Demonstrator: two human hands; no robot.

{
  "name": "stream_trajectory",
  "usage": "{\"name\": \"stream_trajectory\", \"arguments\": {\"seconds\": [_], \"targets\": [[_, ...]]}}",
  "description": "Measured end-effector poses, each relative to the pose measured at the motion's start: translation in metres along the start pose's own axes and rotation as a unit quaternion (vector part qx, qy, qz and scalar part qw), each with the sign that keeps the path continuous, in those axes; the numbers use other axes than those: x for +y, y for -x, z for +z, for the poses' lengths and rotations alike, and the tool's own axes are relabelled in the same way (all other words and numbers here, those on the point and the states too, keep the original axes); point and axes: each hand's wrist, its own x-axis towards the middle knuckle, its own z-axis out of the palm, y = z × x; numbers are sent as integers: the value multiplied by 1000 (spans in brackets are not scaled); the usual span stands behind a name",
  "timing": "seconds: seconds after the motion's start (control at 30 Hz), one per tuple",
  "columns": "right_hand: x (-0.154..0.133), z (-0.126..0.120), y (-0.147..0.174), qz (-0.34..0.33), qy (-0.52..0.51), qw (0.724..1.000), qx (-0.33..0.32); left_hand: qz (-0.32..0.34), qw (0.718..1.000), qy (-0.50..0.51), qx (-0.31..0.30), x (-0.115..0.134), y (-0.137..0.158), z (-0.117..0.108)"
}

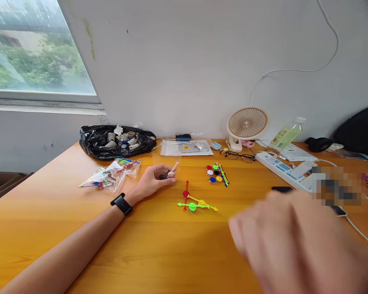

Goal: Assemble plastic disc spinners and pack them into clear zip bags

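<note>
Spinners (192,207), held bag (167,159), illegible bottle label (283,138)

I see a black, squarish wristwatch (122,204) strapped round the left wrist (133,197), the forearm (70,247) bare; the right hand (282,237) is blurred.

The wooden table (171,253) carries a black bag (90,141), clear packets (112,175), three spinners (192,207), coloured discs (212,179), arrows (223,175), glasses (232,155), a fan (247,123) and a power strip (281,167).

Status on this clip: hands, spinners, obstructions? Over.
Left hand gripping clear bag, white part showing. Right hand blurred, grip unclear. Three spinners grouped on table. Right hand blocks table's near right.
</note>
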Motion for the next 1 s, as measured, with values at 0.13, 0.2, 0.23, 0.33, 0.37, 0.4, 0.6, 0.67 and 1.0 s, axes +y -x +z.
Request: {"name": "stream_trajectory", "arguments": {"seconds": [0.13, 0.2, 0.23, 0.33, 0.37, 0.4, 0.6, 0.67, 1.0], "targets": [[47, -7, -63, 7, 29, 998, 46, 3, 999, 14, 33, 2, 0, 0], [74, 3, -84, -4, 95, 995, -1, 5, 999, 27, 34, 2, 0, 1], [87, 9, -91, -11, 109, 993, -32, 7, 999, 33, 24, 1, -1, 1], [114, 24, -100, -15, 121, 989, -85, 9, 999, 36, -7, -2, -2, 1], [119, 27, -101, -14, 122, 988, -93, 7, 999, 35, -9, -3, -2, 1], [122, 29, -102, -13, 123, 987, -98, 5, 999, 35, -10, -4, -2, 1], [121, 26, -103, -8, 91, 995, -40, 9, 999, 44, -29, -3, -1, 1], [115, 21, -102, 10, 40, 999, -1, 12, 998, 47, -38, -3, 0, 2], [58, -24, -131, -1, -278, 945, 173, 19, 997, 48, -62, -7, 1, 6]]}}
